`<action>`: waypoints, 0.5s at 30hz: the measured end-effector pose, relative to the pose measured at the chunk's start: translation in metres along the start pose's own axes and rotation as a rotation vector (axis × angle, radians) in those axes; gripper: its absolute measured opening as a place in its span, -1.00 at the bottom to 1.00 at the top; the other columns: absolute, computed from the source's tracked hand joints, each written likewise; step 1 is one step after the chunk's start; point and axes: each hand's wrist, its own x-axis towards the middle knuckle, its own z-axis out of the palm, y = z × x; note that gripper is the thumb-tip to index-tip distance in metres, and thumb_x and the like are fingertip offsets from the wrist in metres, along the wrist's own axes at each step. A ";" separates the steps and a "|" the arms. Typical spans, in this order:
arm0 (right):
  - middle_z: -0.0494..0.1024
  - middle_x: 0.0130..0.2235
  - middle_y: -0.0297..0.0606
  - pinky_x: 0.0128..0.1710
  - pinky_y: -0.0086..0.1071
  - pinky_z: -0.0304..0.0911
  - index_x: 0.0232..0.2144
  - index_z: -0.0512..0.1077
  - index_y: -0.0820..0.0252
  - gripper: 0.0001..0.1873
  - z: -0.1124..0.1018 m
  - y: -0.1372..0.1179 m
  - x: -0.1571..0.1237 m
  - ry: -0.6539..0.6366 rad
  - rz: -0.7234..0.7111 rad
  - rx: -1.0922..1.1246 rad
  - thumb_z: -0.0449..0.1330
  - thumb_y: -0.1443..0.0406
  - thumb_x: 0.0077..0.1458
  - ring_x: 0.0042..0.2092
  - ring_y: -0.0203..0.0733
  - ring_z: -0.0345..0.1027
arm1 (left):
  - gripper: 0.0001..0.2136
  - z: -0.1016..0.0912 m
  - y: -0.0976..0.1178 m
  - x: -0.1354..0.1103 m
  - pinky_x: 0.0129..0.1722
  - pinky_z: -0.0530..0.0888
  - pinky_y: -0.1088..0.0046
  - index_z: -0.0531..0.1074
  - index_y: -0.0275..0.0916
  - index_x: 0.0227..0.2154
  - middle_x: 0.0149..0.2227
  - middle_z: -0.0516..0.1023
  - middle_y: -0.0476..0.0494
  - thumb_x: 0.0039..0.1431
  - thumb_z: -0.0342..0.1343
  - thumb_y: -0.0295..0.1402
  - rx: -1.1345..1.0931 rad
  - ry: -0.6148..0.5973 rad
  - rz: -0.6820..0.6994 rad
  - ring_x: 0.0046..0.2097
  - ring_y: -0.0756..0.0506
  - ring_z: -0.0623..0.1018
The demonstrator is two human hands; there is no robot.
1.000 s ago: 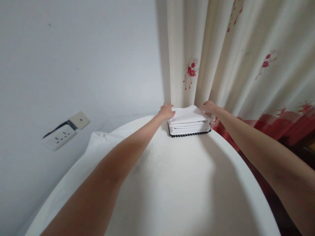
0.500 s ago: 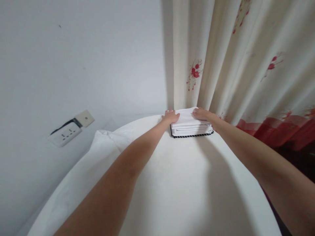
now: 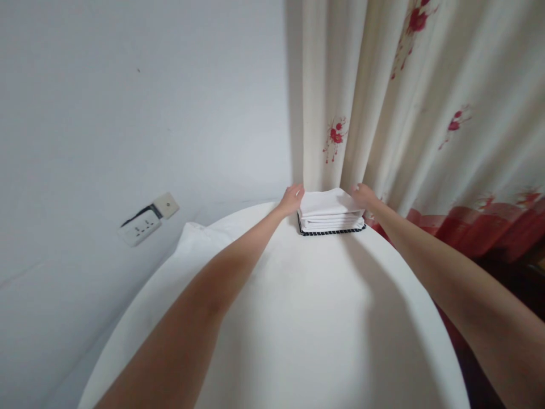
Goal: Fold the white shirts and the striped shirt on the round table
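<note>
A stack of folded white cloths (image 3: 330, 204) sits in a shallow holder with a black-and-white patterned rim (image 3: 332, 232), at the far end of the white table. At the stack's back left corner is my left hand (image 3: 292, 199), its fingers curled in toward the thumb. My right hand (image 3: 363, 195) is closed at the opposite, right corner, its fingers bent by the top cloth's edge. Whatever lies between the fingertips of either hand is too small to make out. The top cloth looks slightly uneven along its back edge.
The round white table (image 3: 293, 318) meets the wall on its left. A rumpled white cloth (image 3: 198, 241) lies along that edge. Beyond it, a power socket (image 3: 142, 226) is fixed on the wall. A cream curtain with red flowers (image 3: 392, 130) hangs behind the stack and to the right.
Both hands have moved from the top of the stack out to its corners, and their fingers have curled in. The stack stays in its place on the table. The view has shifted slightly.
</note>
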 end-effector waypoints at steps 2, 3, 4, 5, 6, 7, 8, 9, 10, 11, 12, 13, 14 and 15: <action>0.51 0.06 0.28 0.06 -0.15 0.29 0.16 0.35 0.51 -0.45 -0.019 -0.002 -0.009 0.140 0.019 0.094 -0.16 0.22 0.35 0.11 0.11 0.41 | -0.53 -0.029 -0.002 -0.010 0.38 0.07 0.19 0.31 -0.33 0.26 0.35 0.27 -0.32 0.44 -0.25 -0.25 -0.012 0.070 -0.014 0.41 -0.16 0.17; 0.51 0.08 0.27 0.08 -0.14 0.27 0.15 0.36 0.50 -0.46 -0.028 -0.004 -0.014 0.220 0.012 0.156 -0.13 0.24 0.33 0.12 0.11 0.40 | -0.53 -0.045 -0.003 -0.017 0.37 0.09 0.22 0.31 -0.34 0.25 0.34 0.28 -0.31 0.44 -0.25 -0.26 -0.024 0.095 -0.019 0.39 -0.15 0.21; 0.50 0.08 0.26 0.10 -0.13 0.25 0.14 0.37 0.50 -0.47 -0.036 -0.007 -0.020 0.297 -0.003 0.217 -0.10 0.26 0.30 0.12 0.12 0.40 | -0.54 -0.062 -0.004 -0.025 0.36 0.13 0.23 0.32 -0.34 0.24 0.33 0.31 -0.31 0.44 -0.23 -0.26 -0.046 0.118 -0.023 0.37 -0.14 0.25; 0.51 0.08 0.25 0.12 -0.12 0.24 0.14 0.38 0.50 -0.48 -0.043 -0.010 -0.027 0.359 -0.026 0.271 -0.07 0.27 0.27 0.12 0.12 0.39 | -0.55 -0.078 -0.005 -0.035 0.35 0.16 0.24 0.34 -0.33 0.23 0.31 0.34 -0.30 0.43 -0.21 -0.25 -0.069 0.134 -0.030 0.34 -0.14 0.30; 0.51 0.08 0.24 0.13 -0.11 0.23 0.13 0.39 0.50 -0.48 -0.048 -0.015 -0.034 0.402 -0.054 0.311 -0.05 0.28 0.24 0.12 0.12 0.39 | -0.56 -0.094 -0.006 -0.046 0.33 0.19 0.25 0.36 -0.32 0.21 0.29 0.37 -0.30 0.43 -0.19 -0.25 -0.088 0.145 -0.038 0.32 -0.14 0.34; 0.51 0.08 0.24 0.13 -0.10 0.22 0.12 0.41 0.49 -0.47 -0.051 -0.021 -0.043 0.430 -0.086 0.347 -0.04 0.29 0.22 0.11 0.11 0.39 | -0.57 -0.109 -0.007 -0.057 0.32 0.21 0.25 0.38 -0.31 0.19 0.26 0.40 -0.29 0.42 -0.16 -0.25 -0.099 0.152 -0.046 0.29 -0.14 0.38; 0.52 0.06 0.22 0.13 -0.09 0.23 0.10 0.42 0.48 -0.48 -0.052 -0.028 -0.052 0.446 -0.119 0.381 -0.03 0.29 0.19 0.09 0.11 0.39 | -0.59 -0.122 -0.007 -0.069 0.30 0.24 0.25 0.40 -0.31 0.17 0.24 0.44 -0.29 0.41 -0.14 -0.26 -0.097 0.155 -0.056 0.27 -0.14 0.41; 0.53 0.04 0.20 0.13 -0.08 0.23 0.08 0.44 0.46 -0.48 -0.051 -0.035 -0.063 0.450 -0.153 0.416 -0.01 0.29 0.16 0.07 0.10 0.40 | -0.60 -0.133 -0.006 -0.081 0.28 0.27 0.26 0.41 -0.31 0.15 0.21 0.47 -0.29 0.39 -0.11 -0.28 -0.088 0.162 -0.066 0.24 -0.14 0.44; 0.55 0.02 0.16 0.12 -0.08 0.24 0.05 0.46 0.43 -0.50 -0.048 -0.044 -0.074 0.448 -0.189 0.451 0.00 0.29 0.14 0.06 0.09 0.41 | -0.61 -0.141 -0.004 -0.093 0.26 0.30 0.27 0.42 -0.31 0.15 0.19 0.49 -0.28 0.37 -0.08 -0.31 -0.070 0.168 -0.075 0.21 -0.14 0.47; 0.56 0.00 0.12 0.11 -0.07 0.25 0.02 0.48 0.40 -0.51 -0.043 -0.053 -0.086 0.445 -0.227 0.484 0.01 0.29 0.12 0.04 0.09 0.41 | -0.62 -0.146 -0.002 -0.106 0.23 0.34 0.28 0.41 -0.31 0.15 0.17 0.51 -0.28 0.36 -0.08 -0.35 -0.038 0.162 -0.084 0.18 -0.13 0.49; 0.57 -0.02 0.08 0.12 -0.06 0.25 -0.02 0.50 0.36 -0.54 -0.037 -0.062 -0.100 0.442 -0.266 0.512 0.02 0.29 0.10 0.03 0.08 0.41 | -0.61 -0.148 0.002 -0.119 0.21 0.36 0.29 0.40 -0.31 0.16 0.16 0.52 -0.27 0.34 -0.09 -0.38 0.005 0.144 -0.093 0.16 -0.13 0.51; 0.57 -0.03 0.05 0.13 -0.05 0.25 -0.05 0.51 0.33 -0.56 -0.029 -0.072 -0.115 0.437 -0.305 0.533 0.03 0.28 0.08 0.03 0.08 0.40 | -0.60 -0.147 0.005 -0.134 0.21 0.37 0.30 0.40 -0.31 0.17 0.16 0.51 -0.26 0.33 -0.10 -0.41 0.052 0.117 -0.101 0.16 -0.12 0.51; 0.57 -0.04 0.03 0.14 -0.05 0.23 -0.07 0.51 0.31 -0.58 -0.019 -0.081 -0.132 0.428 -0.345 0.546 0.04 0.28 0.07 0.03 0.08 0.39 | -0.60 -0.142 0.010 -0.149 0.21 0.37 0.30 0.39 -0.30 0.17 0.18 0.50 -0.25 0.33 -0.10 -0.43 0.101 0.081 -0.106 0.17 -0.12 0.50; 0.56 -0.04 0.03 0.16 -0.05 0.21 -0.08 0.51 0.29 -0.59 -0.009 -0.091 -0.149 0.411 -0.380 0.549 0.05 0.28 0.07 0.05 0.08 0.38 | -0.60 -0.133 0.015 -0.166 0.23 0.35 0.31 0.41 -0.30 0.16 0.19 0.49 -0.25 0.32 -0.10 -0.43 0.143 0.040 -0.106 0.20 -0.12 0.48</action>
